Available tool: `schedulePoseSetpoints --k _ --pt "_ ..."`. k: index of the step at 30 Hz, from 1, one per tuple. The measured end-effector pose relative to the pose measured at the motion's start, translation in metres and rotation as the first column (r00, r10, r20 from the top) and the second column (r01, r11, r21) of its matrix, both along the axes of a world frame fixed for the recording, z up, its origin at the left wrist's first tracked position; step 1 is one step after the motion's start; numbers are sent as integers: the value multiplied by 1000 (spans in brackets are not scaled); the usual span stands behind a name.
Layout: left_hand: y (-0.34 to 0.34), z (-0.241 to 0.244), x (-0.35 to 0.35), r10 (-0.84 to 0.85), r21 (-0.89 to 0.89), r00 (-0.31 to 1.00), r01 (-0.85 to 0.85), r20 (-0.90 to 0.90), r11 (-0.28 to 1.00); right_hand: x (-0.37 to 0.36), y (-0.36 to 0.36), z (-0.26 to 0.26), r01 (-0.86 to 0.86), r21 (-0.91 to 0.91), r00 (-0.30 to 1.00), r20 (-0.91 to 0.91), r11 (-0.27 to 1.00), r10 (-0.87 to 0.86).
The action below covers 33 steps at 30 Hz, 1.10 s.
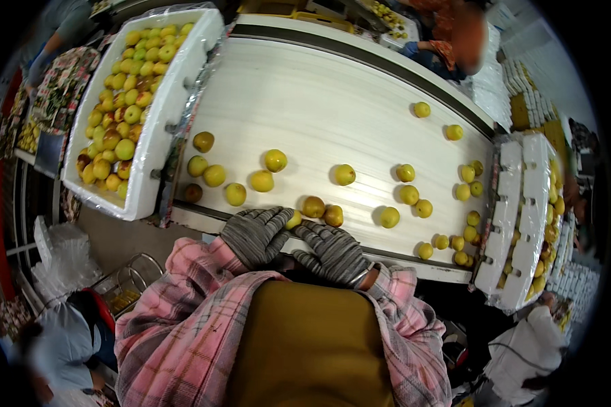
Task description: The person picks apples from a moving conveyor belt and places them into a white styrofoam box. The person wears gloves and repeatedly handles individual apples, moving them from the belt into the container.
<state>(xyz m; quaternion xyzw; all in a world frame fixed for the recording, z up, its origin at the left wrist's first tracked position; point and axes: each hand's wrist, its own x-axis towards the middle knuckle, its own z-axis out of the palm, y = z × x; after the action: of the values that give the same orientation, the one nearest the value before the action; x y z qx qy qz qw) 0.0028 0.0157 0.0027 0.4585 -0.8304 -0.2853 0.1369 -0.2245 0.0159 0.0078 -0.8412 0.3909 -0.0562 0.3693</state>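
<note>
My left hand (257,236), in a grey striped knit glove, lies palm down at the near edge of a white sorting surface (305,102). Its fingers stretch forward, and the tips touch or nearly touch a small yellow fruit (294,220), which looks like a jujube. On the other side of that fruit is my right hand (332,252), gloved alike, palm down and fingers extended. A brownish fruit (313,207) and a yellow-brown fruit (334,216) sit just beyond its fingertips. Neither hand appears to grip anything; the palms are hidden.
Loose fruit (275,160) is scattered over the surface, with a cluster (472,219) at the right end. A full white foam box (147,188) stands left; foam boxes (534,213) stand right. People work nearby: one across (440,35), others behind left (66,341) and right (527,351).
</note>
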Motion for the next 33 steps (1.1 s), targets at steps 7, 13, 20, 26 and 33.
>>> schedulePoseSetpoints --k 7,13,20,26,33 --pt "-5 0 -4 -163 -15 986 164 29 986 -3 4 -1 104 -17 993 -62 994 -105" --pt "-2 -9 1 -180 -56 982 177 -59 983 -2 3 6 306 -88 952 51 948 -303" --pt "8 -15 34 -54 -253 991 22 -123 967 -3 3 5 260 -341 961 180 903 -209" --pt "13 -4 56 233 -350 965 -261 -121 899 3 -6 9 50 -218 993 115 975 -26" --pt "10 -10 68 528 -268 847 -495 64 827 9 -10 1 -36 -188 980 184 982 72"
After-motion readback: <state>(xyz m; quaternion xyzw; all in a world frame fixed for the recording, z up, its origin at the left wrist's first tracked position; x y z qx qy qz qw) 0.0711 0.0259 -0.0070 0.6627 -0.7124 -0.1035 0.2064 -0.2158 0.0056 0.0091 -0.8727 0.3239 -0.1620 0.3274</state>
